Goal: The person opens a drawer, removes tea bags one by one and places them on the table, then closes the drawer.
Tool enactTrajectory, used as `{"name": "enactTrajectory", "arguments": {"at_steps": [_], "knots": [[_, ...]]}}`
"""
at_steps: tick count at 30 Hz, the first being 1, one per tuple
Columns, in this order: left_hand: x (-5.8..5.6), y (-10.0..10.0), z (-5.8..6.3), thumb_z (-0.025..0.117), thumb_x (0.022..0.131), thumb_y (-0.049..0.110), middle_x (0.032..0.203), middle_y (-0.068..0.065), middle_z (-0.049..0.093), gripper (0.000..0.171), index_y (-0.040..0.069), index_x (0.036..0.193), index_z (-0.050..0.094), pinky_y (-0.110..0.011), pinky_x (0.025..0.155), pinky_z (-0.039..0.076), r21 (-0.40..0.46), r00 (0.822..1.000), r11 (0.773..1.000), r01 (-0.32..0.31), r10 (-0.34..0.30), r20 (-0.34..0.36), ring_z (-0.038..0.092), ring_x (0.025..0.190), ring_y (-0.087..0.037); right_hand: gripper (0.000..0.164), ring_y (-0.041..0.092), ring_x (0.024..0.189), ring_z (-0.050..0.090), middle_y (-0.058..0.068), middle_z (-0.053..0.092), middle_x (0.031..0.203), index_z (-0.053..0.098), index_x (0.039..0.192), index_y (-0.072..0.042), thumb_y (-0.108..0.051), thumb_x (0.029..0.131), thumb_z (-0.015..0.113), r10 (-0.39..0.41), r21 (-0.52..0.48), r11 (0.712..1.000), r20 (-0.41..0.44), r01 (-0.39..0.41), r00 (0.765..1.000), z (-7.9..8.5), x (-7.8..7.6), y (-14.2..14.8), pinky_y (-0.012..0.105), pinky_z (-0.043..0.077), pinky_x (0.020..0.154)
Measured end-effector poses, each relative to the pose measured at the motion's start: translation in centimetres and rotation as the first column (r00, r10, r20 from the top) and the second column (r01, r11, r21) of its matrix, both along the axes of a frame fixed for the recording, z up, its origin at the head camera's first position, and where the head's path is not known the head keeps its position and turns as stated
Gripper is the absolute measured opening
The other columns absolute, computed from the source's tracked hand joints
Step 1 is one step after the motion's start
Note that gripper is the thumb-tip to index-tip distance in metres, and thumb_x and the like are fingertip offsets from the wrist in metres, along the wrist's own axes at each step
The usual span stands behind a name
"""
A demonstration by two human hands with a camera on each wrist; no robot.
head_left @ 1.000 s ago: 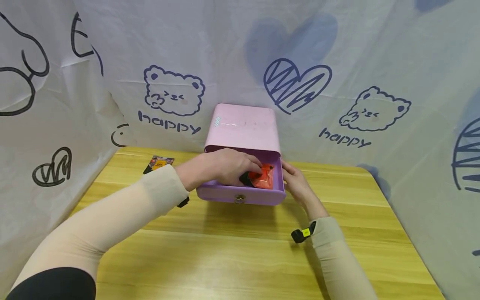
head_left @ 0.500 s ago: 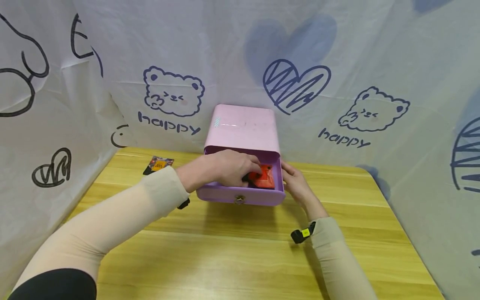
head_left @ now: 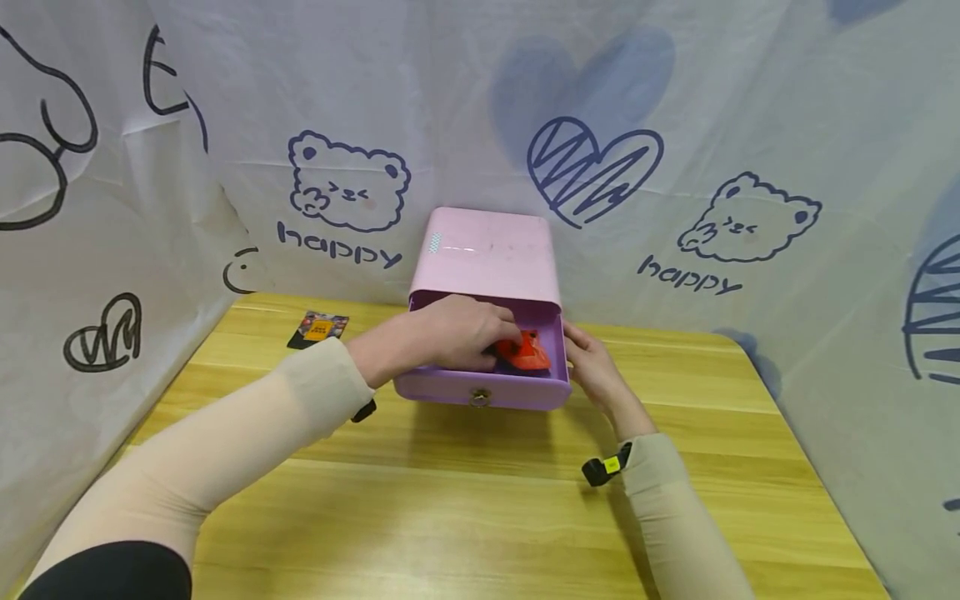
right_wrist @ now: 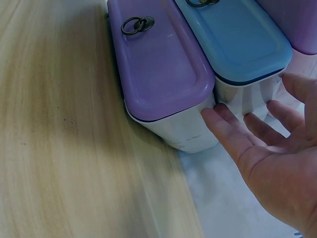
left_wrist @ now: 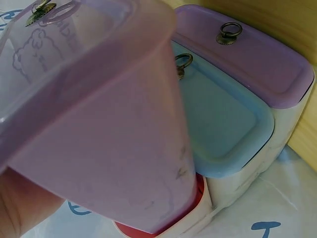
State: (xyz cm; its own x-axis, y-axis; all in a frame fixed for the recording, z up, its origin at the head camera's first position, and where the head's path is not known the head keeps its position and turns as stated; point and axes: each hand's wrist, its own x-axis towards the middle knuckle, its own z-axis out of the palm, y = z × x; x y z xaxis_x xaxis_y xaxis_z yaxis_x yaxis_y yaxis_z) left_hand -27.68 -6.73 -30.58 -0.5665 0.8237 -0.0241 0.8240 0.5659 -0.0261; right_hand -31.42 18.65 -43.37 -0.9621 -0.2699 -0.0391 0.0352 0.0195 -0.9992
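A small pink drawer cabinet (head_left: 491,250) stands at the back of the table with its top purple drawer (head_left: 450,390) pulled out. My left hand (head_left: 461,329) reaches over the drawer's left side, its curled fingers gripping a crumpled red packet (head_left: 531,353) inside. Most of the thumb and some of the packet are hidden by the hand. In the left wrist view, only a bit of the left hand (left_wrist: 25,203) shows behind the drawer wall. My right hand (right_wrist: 282,168) touches the cabinet's right side with its fingers spread and nearly straight.
A dark packet with an orange label (head_left: 319,329) lies on the wooden table (head_left: 450,508), left of the cabinet. Below the open drawer are a closed blue drawer (right_wrist: 237,39) and a closed purple one (right_wrist: 161,59), each with a ring pull. A printed cloth (head_left: 465,108) hangs behind.
The red packet has tilted and crumpled in my left hand, and its black part near the thumb has gone out of sight. My right hand has stayed at the cabinet's side.
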Motion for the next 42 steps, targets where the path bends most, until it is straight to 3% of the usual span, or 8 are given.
{"name": "enactTrajectory", "arguments": {"at_steps": [13, 20, 27, 34, 42], "knots": [[0.1, -1.0, -0.6, 0.073, 0.096, 0.016, 0.111, 0.001, 0.073, 0.023, 0.018, 0.118, 0.078, -0.038, 0.086, 0.058, 0.112, 0.994, 0.991, 0.069, -0.059, -0.091, 0.069, 0.096, -0.016, 0.056, 0.034, 0.144, 0.043, 0.018, 0.033, 0.166, 0.029, 0.163, -0.004, -0.018, 0.112, 0.044, -0.005, 0.004, 1.0, 0.008, 0.005, 1.0, 0.1, 0.1, -0.1, 0.037, 0.049, 0.108], [0.4, -1.7, -0.7, 0.073, 0.095, 0.013, 0.106, 0.003, 0.073, 0.021, 0.019, 0.113, 0.081, -0.036, 0.082, 0.058, 0.17, 0.978, 0.977, 0.128, -0.096, -0.188, 0.07, 0.095, -0.016, 0.055, 0.034, 0.145, 0.041, 0.018, 0.033, 0.166, 0.029, 0.163, -0.004, -0.017, 0.112, 0.044, -0.004, 0.0, 1.0, 0.007, 0.004, 1.0, 0.1, 0.0, -0.1, 0.038, 0.05, 0.108], [0.7, -2.3, -0.6, 0.076, 0.093, 0.014, 0.104, 0.004, 0.074, 0.02, 0.019, 0.111, 0.081, -0.035, 0.08, 0.058, 0.241, 0.966, 0.959, 0.147, -0.087, -0.244, 0.069, 0.093, -0.014, 0.055, 0.036, 0.146, 0.04, 0.018, 0.032, 0.167, 0.028, 0.163, -0.003, -0.018, 0.112, 0.043, 0.0, 0.009, 1.0, 0.004, 0.0, 1.0, 0.1, 0.1, 0.0, 0.038, 0.049, 0.11], [0.8, -3.5, -0.6, 0.079, 0.088, 0.012, 0.101, 0.003, 0.073, 0.02, 0.017, 0.108, 0.081, -0.036, 0.078, 0.056, 0.364, 0.961, 0.919, 0.152, -0.051, -0.271, 0.069, 0.09, -0.016, 0.055, 0.038, 0.148, 0.038, 0.018, 0.03, 0.168, 0.028, 0.163, -0.003, -0.018, 0.112, 0.043, 0.01, 0.005, 1.0, -0.003, -0.01, 1.0, 0.2, 0.2, 0.1, 0.045, 0.044, 0.114], [1.3, -4.8, -0.6, 0.081, 0.085, 0.007, 0.094, 0.002, 0.071, 0.014, 0.014, 0.098, 0.082, -0.031, 0.072, 0.055, 0.506, 0.933, 0.831, 0.229, -0.039, -0.358, 0.067, 0.083, -0.017, 0.055, 0.038, 0.147, 0.039, 0.018, 0.03, 0.167, 0.028, 0.163, -0.003, -0.018, 0.112, 0.042, 0.01, 0.005, 1.0, 0.001, -0.01, 1.0, 0.2, 0.1, 0.1, 0.047, 0.043, 0.115]]}}
